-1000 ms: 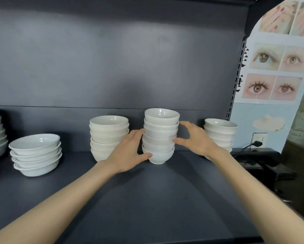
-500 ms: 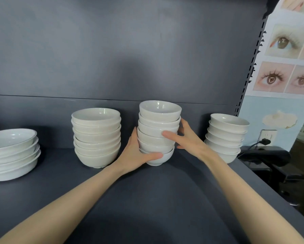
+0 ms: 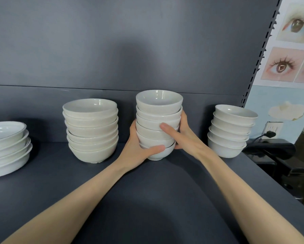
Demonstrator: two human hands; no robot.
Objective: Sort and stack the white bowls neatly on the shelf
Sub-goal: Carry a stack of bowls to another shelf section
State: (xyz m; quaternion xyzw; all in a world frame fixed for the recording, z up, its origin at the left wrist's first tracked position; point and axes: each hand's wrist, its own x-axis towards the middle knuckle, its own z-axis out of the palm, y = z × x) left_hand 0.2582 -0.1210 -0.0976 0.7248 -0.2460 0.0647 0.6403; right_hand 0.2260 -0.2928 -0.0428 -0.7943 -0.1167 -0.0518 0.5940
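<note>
A tall stack of small white bowls (image 3: 158, 110) stands at the middle of the dark shelf (image 3: 147, 191). My left hand (image 3: 137, 148) wraps its lower left side, thumb across the bottom bowl. My right hand (image 3: 184, 138) clasps the right side, thumb on the front and fingers behind. To the left stands a wider stack of cream bowls (image 3: 92, 129). On the right, near the shelf's end, is another stack of white bowls (image 3: 230, 131). A stack of shallow white dishes (image 3: 6, 148) sits at the far left, partly cut off.
The shelf's dark back panel (image 3: 130, 50) rises right behind the stacks. A slotted upright (image 3: 260, 55) marks the right end. Beyond it are a poster of eyes (image 3: 295, 41), a wall socket with a plug (image 3: 271, 132) and a dark chair (image 3: 280, 155).
Both hands have closed tighter around the middle stack, the right thumb moving onto its front. The view has moved closer and shifted right, pushing the left dishes toward the frame's edge.
</note>
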